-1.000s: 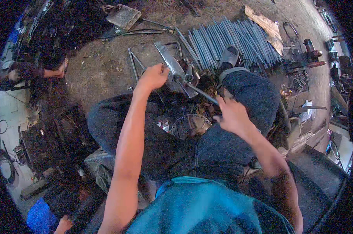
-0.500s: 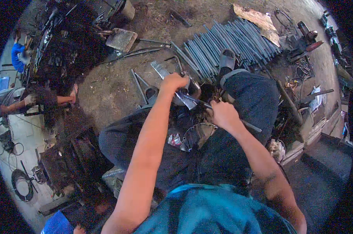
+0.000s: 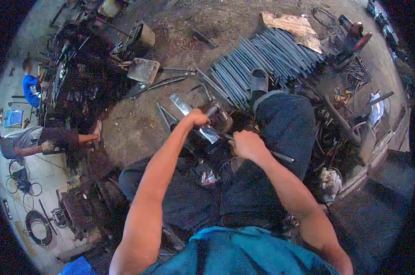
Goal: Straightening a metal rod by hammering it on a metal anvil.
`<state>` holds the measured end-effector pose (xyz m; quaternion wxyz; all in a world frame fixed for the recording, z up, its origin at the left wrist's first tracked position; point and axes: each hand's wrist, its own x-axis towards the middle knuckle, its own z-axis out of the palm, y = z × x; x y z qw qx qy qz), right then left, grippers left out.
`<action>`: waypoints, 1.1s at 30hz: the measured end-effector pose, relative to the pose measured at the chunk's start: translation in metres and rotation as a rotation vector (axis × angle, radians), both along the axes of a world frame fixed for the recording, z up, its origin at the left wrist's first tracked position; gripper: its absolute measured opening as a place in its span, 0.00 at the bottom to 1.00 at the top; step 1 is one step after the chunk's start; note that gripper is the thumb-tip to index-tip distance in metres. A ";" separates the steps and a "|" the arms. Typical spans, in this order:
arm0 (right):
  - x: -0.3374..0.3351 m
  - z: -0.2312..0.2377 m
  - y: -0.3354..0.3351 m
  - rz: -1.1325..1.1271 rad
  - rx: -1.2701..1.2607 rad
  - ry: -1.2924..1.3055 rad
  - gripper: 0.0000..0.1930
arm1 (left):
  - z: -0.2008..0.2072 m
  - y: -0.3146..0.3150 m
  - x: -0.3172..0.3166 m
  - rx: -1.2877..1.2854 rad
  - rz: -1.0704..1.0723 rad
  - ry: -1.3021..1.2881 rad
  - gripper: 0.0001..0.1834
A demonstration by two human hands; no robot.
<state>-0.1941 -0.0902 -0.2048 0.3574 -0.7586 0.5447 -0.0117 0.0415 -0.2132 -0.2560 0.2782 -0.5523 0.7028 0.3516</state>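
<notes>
Now the left hand (image 3: 198, 118) overlay the plate (image 3: 209, 133), finger closure indeterminable; the right hand (image 3: 249, 144) clenched the rod (image 3: 282, 156) farther up, its end protruding behind the fingers.

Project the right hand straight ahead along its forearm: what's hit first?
Right hand likely meets the dark brown, bulky metallic-looking piece beside the shiny flat metal strip; depth unclear.

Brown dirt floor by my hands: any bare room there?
Floor shows bare below the squarish grey plate, left of your left hand, and partly between that plate and the stacked grey metal rods. Crowded: around the shiny flat metal strip, and far right among tangled metal scrap.
</notes>
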 end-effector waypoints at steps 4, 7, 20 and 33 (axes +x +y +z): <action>-0.007 -0.008 -0.011 -0.020 0.197 -0.007 0.13 | 0.052 0.031 0.002 0.068 0.729 0.412 0.18; -0.013 -0.029 -0.014 0.088 0.111 -0.015 0.13 | 0.172 0.074 -0.014 -0.063 0.896 0.561 0.24; 0.013 -0.016 -0.005 0.101 -0.118 0.015 0.16 | 0.287 0.192 -0.005 0.386 1.217 1.663 0.17; 0.021 0.009 0.006 0.160 -0.060 0.133 0.14 | 0.106 0.201 0.026 -0.080 1.320 0.767 0.21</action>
